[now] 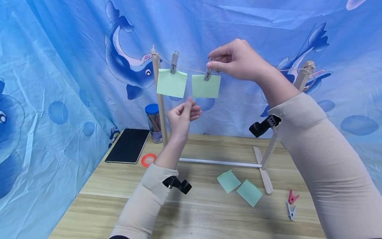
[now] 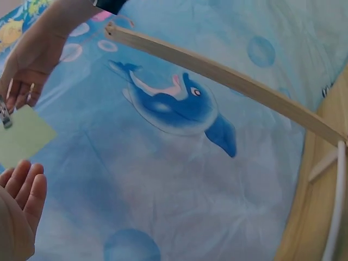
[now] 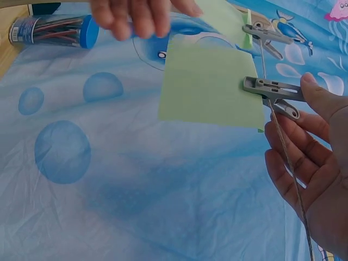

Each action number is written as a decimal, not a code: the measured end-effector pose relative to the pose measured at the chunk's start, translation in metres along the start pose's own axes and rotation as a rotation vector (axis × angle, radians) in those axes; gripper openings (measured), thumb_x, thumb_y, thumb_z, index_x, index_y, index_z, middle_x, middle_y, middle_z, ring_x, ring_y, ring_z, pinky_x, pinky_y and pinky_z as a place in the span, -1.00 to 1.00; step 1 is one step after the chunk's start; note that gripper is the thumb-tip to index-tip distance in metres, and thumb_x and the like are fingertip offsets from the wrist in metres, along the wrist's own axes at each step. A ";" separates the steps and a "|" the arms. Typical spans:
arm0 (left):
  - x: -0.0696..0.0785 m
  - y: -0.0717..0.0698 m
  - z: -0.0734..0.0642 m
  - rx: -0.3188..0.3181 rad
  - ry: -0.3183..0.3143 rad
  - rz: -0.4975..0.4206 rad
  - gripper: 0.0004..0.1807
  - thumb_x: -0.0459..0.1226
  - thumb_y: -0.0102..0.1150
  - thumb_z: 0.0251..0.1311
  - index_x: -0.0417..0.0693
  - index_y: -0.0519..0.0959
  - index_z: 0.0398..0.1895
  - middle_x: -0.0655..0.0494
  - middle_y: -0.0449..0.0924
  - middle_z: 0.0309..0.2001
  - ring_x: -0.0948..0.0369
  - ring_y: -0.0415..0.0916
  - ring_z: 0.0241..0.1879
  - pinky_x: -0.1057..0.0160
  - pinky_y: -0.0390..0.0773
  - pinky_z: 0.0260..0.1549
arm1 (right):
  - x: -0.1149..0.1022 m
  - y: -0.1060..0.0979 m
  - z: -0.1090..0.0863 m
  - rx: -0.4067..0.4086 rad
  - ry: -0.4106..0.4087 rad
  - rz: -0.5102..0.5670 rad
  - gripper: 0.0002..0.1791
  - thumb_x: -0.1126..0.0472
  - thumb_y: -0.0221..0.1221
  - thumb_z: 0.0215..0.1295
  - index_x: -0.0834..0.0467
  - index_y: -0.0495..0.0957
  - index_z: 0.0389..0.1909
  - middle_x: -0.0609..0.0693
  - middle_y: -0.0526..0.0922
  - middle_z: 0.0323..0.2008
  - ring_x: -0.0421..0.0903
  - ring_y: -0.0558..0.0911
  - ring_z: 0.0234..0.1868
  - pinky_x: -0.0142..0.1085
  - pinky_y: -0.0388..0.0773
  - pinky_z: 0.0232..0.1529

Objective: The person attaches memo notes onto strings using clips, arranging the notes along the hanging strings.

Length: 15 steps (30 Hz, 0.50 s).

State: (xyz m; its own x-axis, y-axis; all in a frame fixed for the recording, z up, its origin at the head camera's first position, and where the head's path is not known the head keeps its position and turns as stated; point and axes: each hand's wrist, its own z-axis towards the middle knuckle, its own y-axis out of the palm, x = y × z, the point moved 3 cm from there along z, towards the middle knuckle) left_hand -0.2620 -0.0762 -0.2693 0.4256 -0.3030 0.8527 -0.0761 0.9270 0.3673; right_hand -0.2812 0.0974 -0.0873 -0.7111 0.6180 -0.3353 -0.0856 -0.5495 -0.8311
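Observation:
My right hand (image 1: 240,59) pinches a grey clothespin (image 3: 274,88) between thumb and fingers. That clothespin bites a green sticky note (image 1: 206,87) on the string (image 3: 291,163). Just below and left of this note is my left hand (image 1: 183,116), its fingers extended and nothing in its grasp. Farther left, another grey clothespin (image 1: 174,62) holds a second green note (image 1: 171,83) on the same string. In the left wrist view the left hand (image 2: 22,209) is partly cut off by the frame edge, palm toward the hanging note (image 2: 24,136).
The string runs between two wooden posts (image 1: 303,78) joined low by a white rod (image 1: 221,162). On the table lie two green notes (image 1: 228,181), a red clothespin (image 1: 292,197), a grey-blue clothespin (image 1: 290,211), an orange tape ring (image 1: 148,160), a black notebook (image 1: 128,146) and a blue-lidded jar (image 1: 154,122).

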 end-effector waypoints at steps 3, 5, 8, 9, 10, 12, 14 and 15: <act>-0.008 -0.005 -0.003 -0.043 -0.038 0.070 -0.53 -0.04 0.21 0.42 -0.37 0.68 -0.17 0.08 0.75 -0.42 0.23 0.73 -0.41 0.21 0.75 -0.26 | 0.001 0.000 0.001 -0.001 0.004 -0.016 -0.53 -0.02 0.20 0.47 0.22 0.62 0.20 0.06 0.77 -0.15 -0.13 0.69 -0.20 -0.38 0.56 -0.20; -0.014 -0.008 -0.005 -0.085 -0.071 0.119 -0.53 -0.03 0.22 0.41 -0.37 0.68 -0.18 0.09 0.75 -0.42 0.24 0.73 -0.41 0.22 0.75 -0.27 | 0.001 0.000 0.001 0.000 0.013 -0.028 -0.52 -0.03 0.20 0.46 0.21 0.62 0.20 0.05 0.77 -0.13 -0.13 0.69 -0.19 -0.38 0.55 -0.20; -0.022 -0.012 -0.006 -0.134 -0.121 0.180 -0.56 -0.04 0.23 0.41 -0.34 0.70 -0.20 0.08 0.75 -0.42 0.24 0.72 -0.40 0.23 0.75 -0.28 | 0.001 0.000 -0.001 -0.008 0.034 -0.051 -0.50 -0.06 0.19 0.46 0.20 0.61 0.21 0.04 0.76 -0.10 -0.15 0.67 -0.18 -0.37 0.56 -0.17; -0.024 -0.014 -0.007 -0.141 -0.135 0.188 -0.57 -0.05 0.23 0.41 -0.32 0.71 -0.21 0.07 0.75 -0.42 0.23 0.72 -0.40 0.23 0.75 -0.28 | 0.002 0.000 -0.001 -0.013 0.040 -0.057 -0.49 -0.08 0.19 0.46 0.20 0.61 0.22 0.04 0.76 -0.09 -0.16 0.67 -0.18 -0.37 0.56 -0.16; -0.026 -0.015 -0.008 -0.146 -0.145 0.198 -0.58 -0.06 0.22 0.41 -0.32 0.71 -0.21 0.07 0.75 -0.42 0.22 0.72 -0.40 0.23 0.75 -0.28 | 0.002 0.000 -0.002 -0.016 0.044 -0.056 -0.49 -0.08 0.19 0.45 0.20 0.61 0.21 0.05 0.76 -0.09 -0.15 0.67 -0.18 -0.37 0.56 -0.16; -0.030 -0.019 -0.008 -0.148 -0.164 0.212 -0.59 -0.06 0.22 0.42 -0.30 0.71 -0.21 0.06 0.75 -0.41 0.22 0.72 -0.40 0.24 0.74 -0.28 | 0.004 0.000 -0.003 -0.023 0.046 -0.058 -0.48 -0.09 0.19 0.45 0.20 0.61 0.21 0.05 0.76 -0.09 -0.14 0.68 -0.17 -0.37 0.56 -0.15; -0.032 -0.022 -0.009 -0.148 -0.178 0.222 -0.59 -0.05 0.22 0.42 -0.30 0.71 -0.21 0.06 0.75 -0.41 0.22 0.72 -0.40 0.24 0.74 -0.28 | 0.006 0.000 -0.004 -0.023 0.043 -0.060 -0.48 -0.10 0.19 0.45 0.20 0.61 0.21 0.05 0.76 -0.08 -0.14 0.68 -0.17 -0.37 0.56 -0.14; -0.033 -0.023 -0.009 -0.149 -0.183 0.225 -0.59 -0.05 0.22 0.41 -0.29 0.71 -0.20 0.06 0.75 -0.41 0.22 0.72 -0.39 0.24 0.74 -0.28 | 0.007 0.000 -0.005 -0.022 0.043 -0.060 -0.47 -0.10 0.19 0.45 0.20 0.61 0.21 0.05 0.76 -0.08 -0.14 0.68 -0.16 -0.37 0.56 -0.14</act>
State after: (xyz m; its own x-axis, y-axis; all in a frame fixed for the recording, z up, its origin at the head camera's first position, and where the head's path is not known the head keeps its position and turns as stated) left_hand -0.2661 -0.0857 -0.3097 0.2425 -0.1093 0.9640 -0.0111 0.9933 0.1154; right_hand -0.2827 0.1042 -0.0915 -0.6745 0.6732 -0.3030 -0.1117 -0.4988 -0.8595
